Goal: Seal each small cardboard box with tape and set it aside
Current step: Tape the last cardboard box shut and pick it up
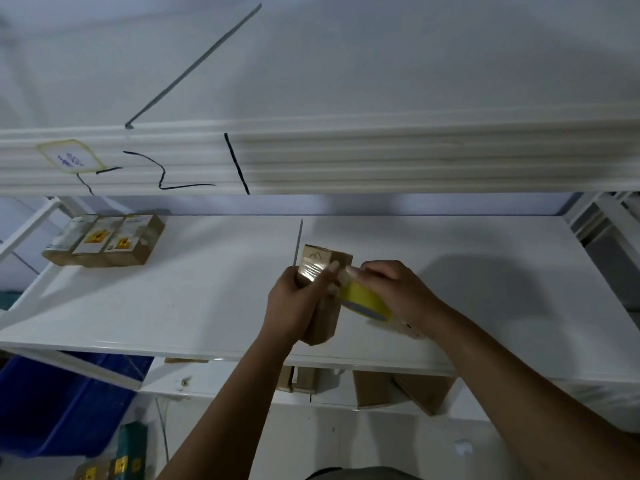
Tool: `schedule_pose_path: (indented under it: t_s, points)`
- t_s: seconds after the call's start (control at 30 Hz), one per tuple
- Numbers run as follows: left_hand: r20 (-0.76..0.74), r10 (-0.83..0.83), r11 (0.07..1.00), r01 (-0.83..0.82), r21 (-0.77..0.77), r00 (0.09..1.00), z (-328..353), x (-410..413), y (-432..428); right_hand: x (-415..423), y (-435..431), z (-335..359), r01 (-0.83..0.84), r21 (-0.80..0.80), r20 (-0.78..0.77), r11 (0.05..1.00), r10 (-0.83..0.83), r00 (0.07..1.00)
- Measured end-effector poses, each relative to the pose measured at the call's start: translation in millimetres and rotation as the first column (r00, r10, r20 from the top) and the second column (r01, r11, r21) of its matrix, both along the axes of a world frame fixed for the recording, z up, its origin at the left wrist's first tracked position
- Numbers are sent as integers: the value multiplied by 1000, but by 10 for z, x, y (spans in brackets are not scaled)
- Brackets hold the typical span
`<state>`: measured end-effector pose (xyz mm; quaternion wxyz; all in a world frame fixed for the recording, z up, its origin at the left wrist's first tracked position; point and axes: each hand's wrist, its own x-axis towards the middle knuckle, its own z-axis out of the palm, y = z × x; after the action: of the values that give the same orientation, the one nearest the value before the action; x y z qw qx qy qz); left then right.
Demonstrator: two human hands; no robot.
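At frame centre, a small cardboard box (pixel 323 296) is gripped by the left hand (pixel 294 306); a yellow tape roll (pixel 363 301) is held beside it by the right hand (pixel 393 289). The blue bin (pixel 62 403) at lower left is cut off, contents unseen.

box (pixel 323 271) stands upright in my left hand (pixel 294 306), mid-shelf (pixel 173 306), near the front edge. tape roll (pixel 363 301) in my right hand (pixel 391 289), touching the box's right side. three boxes (pixel 104 240) side by side far left on the shelf, well apart from mine. more boxes (pixel 398 389) on the lower shelf beneath; bin (pixel 59 403) below left.
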<state>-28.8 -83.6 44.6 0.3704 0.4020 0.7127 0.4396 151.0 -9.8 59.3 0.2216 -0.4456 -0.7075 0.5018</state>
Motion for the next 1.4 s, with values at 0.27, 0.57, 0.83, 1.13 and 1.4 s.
schedule_pose_path:
  t_s: [0.27, 0.57, 0.83, 1.13, 1.4]
  points:
    - [114, 156, 978, -169, 119, 981, -141, -188, -11, 130, 100, -83, -92, 76, -89, 993, 99, 991]
    - [473, 16, 998, -41, 43, 881, -1, -171, -59, 151, 422, -77, -34, -55, 141, 998, 41, 989]
    - [595, -108, 980, 185, -70, 797, 33, -211, -22, 88, 450, 3, -100, -94, 110, 991, 110, 988]
    - [599, -11, 993, 81, -90, 800, -50, -373, -53, 289, 373, -228, -112, -130, -62, 985, 105, 993]
    - [706, 94, 991, 2, -133, 701, -415, -358, 46, 346, 695, -362, -142, 43, 203, 989, 131, 970]
